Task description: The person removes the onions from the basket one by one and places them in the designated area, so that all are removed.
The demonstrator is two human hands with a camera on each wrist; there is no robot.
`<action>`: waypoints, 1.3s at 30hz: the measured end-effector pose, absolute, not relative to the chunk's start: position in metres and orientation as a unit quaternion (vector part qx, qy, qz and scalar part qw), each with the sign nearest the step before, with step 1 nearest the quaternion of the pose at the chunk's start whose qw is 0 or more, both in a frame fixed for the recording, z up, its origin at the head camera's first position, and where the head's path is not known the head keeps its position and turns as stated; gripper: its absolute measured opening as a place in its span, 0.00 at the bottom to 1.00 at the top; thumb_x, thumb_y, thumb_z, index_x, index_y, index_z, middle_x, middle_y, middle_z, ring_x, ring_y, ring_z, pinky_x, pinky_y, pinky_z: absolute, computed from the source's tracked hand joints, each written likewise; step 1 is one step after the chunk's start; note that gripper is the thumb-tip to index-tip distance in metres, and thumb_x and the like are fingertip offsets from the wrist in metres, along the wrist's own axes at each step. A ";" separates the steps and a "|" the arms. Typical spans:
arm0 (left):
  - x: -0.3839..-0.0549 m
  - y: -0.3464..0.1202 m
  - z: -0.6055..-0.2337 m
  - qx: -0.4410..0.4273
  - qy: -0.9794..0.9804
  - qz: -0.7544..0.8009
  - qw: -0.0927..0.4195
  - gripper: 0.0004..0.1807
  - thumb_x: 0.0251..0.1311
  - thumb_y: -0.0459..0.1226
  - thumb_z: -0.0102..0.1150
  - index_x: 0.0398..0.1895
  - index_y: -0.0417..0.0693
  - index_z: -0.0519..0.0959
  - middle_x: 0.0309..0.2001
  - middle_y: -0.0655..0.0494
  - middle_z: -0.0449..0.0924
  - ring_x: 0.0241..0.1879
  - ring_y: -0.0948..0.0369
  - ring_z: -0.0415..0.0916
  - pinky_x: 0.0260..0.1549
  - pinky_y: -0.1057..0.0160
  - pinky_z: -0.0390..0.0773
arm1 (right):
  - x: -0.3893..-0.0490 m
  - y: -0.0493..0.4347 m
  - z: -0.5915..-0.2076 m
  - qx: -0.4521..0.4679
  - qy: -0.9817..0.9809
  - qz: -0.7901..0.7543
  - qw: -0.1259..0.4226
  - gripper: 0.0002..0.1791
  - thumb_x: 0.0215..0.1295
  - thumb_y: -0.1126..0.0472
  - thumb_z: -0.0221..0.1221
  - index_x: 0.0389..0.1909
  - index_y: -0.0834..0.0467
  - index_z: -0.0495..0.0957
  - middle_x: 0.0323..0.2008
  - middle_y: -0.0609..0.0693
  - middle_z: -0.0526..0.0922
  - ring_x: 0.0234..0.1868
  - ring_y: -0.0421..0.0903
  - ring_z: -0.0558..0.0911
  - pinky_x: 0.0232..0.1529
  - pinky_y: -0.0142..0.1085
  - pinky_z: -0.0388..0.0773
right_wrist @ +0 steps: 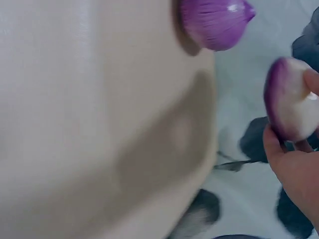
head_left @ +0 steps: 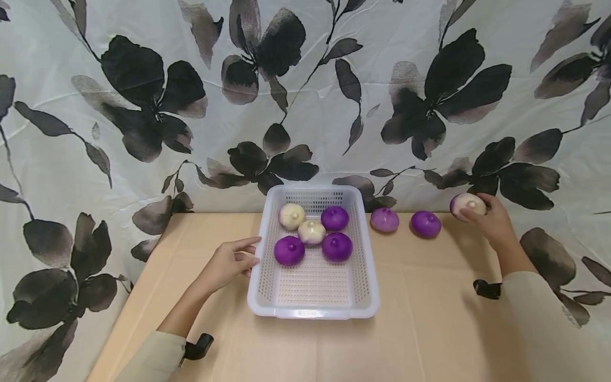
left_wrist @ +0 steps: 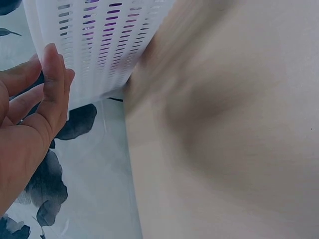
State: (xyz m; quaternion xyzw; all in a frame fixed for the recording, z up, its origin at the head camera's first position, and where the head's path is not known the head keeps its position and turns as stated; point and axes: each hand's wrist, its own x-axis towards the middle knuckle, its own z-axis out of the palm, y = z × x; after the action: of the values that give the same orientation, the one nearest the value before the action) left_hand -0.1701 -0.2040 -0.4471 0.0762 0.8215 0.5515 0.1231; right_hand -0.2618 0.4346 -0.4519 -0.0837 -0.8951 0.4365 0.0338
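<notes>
My right hand (head_left: 496, 223) grips a white-and-purple onion (head_left: 467, 206) at the table's back right; the right wrist view shows this onion (right_wrist: 289, 99) between thumb and fingers, raised off the tabletop. Left of it, two purple onions (head_left: 426, 224) sit along the back edge. A white perforated plastic basket (head_left: 312, 302) stands mid-table, holding three deep purple onions (head_left: 337, 246) and two pale ones (head_left: 312, 232). My left hand (head_left: 226, 265) holds the basket's left rim; the left wrist view shows its fingers (left_wrist: 52, 74) against the outer wall.
Light tan covering lies over the table (head_left: 429, 318). Right behind its back edge hangs a pale curtain (head_left: 343, 122) with dark flower prints. A black strap piece (head_left: 198, 347) sits at the left wrist, another (head_left: 487, 289) at the right.
</notes>
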 end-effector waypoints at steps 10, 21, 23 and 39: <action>-0.169 -0.203 -0.445 0.069 0.821 0.552 0.128 0.32 0.64 0.23 0.62 0.73 0.33 0.69 0.53 0.32 0.79 0.33 0.59 0.84 0.30 0.58 0.90 | -0.255 0.445 -0.482 -0.193 -0.879 0.435 0.027 0.48 0.75 0.44 0.55 0.81 0.66 0.44 0.79 0.72 0.49 0.78 0.72 0.53 0.79 0.63 0.52; -0.169 -0.202 -0.442 0.064 0.825 0.547 0.128 0.32 0.65 0.23 0.63 0.73 0.33 0.69 0.52 0.32 0.80 0.32 0.58 0.84 0.30 0.57 0.90 | -0.258 0.448 -0.496 -0.232 -0.881 0.413 -0.010 0.46 0.77 0.45 0.53 0.82 0.63 0.43 0.79 0.72 0.48 0.78 0.74 0.52 0.79 0.65 0.50; -0.169 -0.203 -0.442 0.065 0.826 0.546 0.127 0.32 0.65 0.23 0.63 0.73 0.33 0.69 0.52 0.32 0.80 0.32 0.58 0.83 0.30 0.56 0.90 | -0.259 0.449 -0.498 -0.229 -0.881 0.414 -0.019 0.46 0.78 0.45 0.52 0.82 0.63 0.42 0.80 0.72 0.45 0.79 0.73 0.50 0.80 0.65 0.48; -0.169 -0.203 -0.444 0.064 0.823 0.550 0.129 0.32 0.64 0.23 0.62 0.73 0.33 0.69 0.52 0.32 0.79 0.31 0.60 0.83 0.30 0.59 0.90 | -0.262 0.450 -0.506 -0.192 -0.896 0.399 -0.025 0.51 0.76 0.46 0.55 0.82 0.65 0.36 0.79 0.74 0.41 0.78 0.76 0.48 0.78 0.69 0.48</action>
State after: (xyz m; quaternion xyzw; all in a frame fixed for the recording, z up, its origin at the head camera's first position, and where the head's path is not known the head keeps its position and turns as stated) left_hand -0.1691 -0.2031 -0.4443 0.0640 0.8227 0.5500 0.1287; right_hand -0.2615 0.4501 -0.5060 -0.1921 -0.8964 0.3988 -0.0248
